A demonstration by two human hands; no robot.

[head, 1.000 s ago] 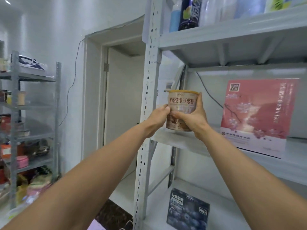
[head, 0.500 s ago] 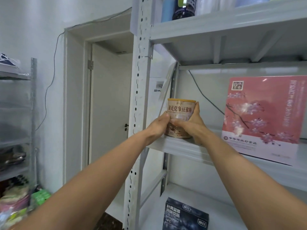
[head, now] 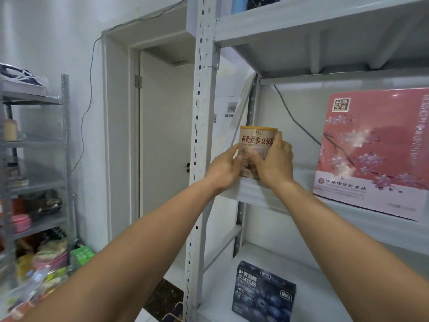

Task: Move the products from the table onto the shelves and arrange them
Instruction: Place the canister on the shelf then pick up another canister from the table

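Head view: I have both my left hand (head: 226, 167) and right hand (head: 275, 162) gripping 1 can (head: 256, 141), setting it on the shelf (head: 255, 194). Next I should let go, keeping it upright.

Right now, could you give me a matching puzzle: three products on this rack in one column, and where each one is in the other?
1. soy-milk powder tin
2. pink blossom gift box
3. dark blueberry drink box

A. lower shelf
B. middle shelf, right side, untouched
C. gripped by left hand and right hand

Pairs: 1-C, 2-B, 3-A
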